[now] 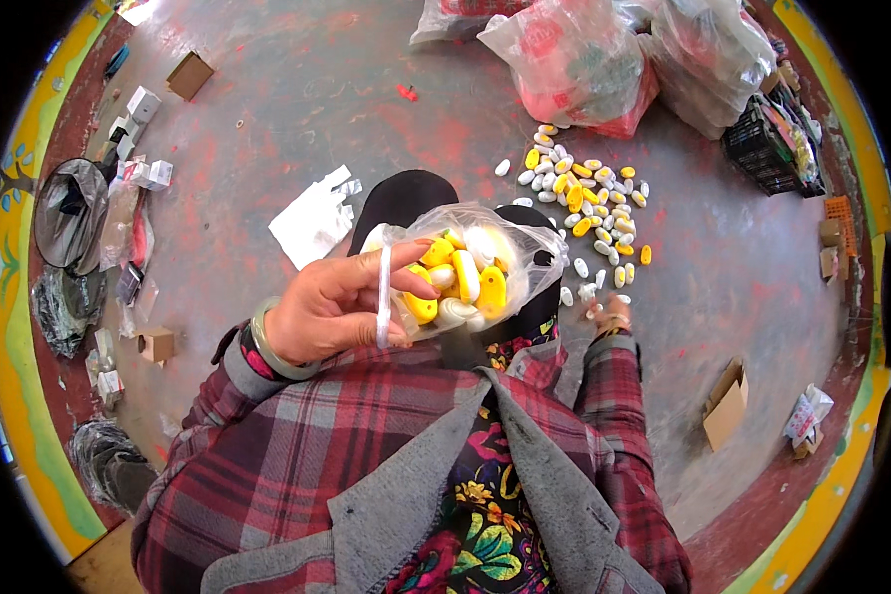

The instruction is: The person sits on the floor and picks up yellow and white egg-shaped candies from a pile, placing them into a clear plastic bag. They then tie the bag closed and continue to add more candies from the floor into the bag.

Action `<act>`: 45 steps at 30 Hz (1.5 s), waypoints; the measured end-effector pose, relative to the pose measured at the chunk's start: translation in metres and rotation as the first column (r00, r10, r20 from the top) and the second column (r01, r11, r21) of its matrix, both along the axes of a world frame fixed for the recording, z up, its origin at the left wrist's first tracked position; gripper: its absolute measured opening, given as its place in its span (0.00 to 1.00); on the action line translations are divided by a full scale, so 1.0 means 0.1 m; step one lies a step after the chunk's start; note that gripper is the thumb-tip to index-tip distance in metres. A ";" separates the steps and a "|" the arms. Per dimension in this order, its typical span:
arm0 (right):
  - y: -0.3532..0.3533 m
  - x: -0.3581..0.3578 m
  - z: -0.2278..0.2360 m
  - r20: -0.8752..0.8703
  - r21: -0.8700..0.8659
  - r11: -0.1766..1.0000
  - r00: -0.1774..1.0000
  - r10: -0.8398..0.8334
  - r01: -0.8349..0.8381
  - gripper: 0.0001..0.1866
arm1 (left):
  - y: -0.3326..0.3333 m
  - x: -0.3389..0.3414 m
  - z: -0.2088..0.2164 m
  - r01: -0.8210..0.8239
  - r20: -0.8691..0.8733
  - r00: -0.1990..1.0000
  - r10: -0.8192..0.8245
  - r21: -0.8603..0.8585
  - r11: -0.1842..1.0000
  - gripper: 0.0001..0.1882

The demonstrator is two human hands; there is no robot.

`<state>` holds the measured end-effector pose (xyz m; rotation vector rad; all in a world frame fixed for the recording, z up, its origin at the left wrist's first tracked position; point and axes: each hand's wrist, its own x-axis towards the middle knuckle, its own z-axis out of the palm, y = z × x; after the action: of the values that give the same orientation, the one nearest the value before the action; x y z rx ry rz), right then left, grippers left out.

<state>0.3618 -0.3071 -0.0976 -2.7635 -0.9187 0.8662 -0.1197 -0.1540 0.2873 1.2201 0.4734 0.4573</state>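
In my lap, between my knees, sits a clear plastic bag (539, 244) filled with smooth oval pieces (466, 276), some white and some yellow. At the bag's left side is my left hand (351, 302), its fingers and thumb curled about the rim, where a narrow white strip (384, 297) runs upright. Low on the right, by the floor, my right hand (612, 315) reaches to the near edge of a loose pile of white and yellow oval pieces (596, 198). A whitish piece (587, 292) lies at its fingertips, which are small and blurred.
Large plastic sacks (574, 64) stand beyond the pile, with a black crate (762, 148) to their right. A crumpled white bag (312, 218) lies left of my knees. Cardboard pieces (726, 404) and small boxes (155, 345) sit around the floor's sides.
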 end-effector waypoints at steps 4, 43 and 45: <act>0.85 0.06 1.19 -0.385 0.800 0.499 0.923 0.003 0.332 0.13 | -0.03 -0.03 -0.03 0.053 -0.026 0.998 -0.050 0.114 0.992 0.37; 1.26 -2.68 3.41 0.404 0.407 0.287 0.452 0.795 -0.867 0.09 | -0.05 -0.21 -0.14 0.065 0.050 0.996 -0.072 0.128 0.990 0.37; 1.26 -2.67 3.33 0.506 0.397 0.228 0.419 0.754 -0.889 0.09 | -0.05 -0.22 -0.13 0.098 0.029 0.994 -0.104 0.161 0.982 0.37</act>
<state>0.0949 -0.1807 0.2349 -1.6002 -2.3300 0.1604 -0.1419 -0.1592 0.2738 1.3813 0.3461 0.4362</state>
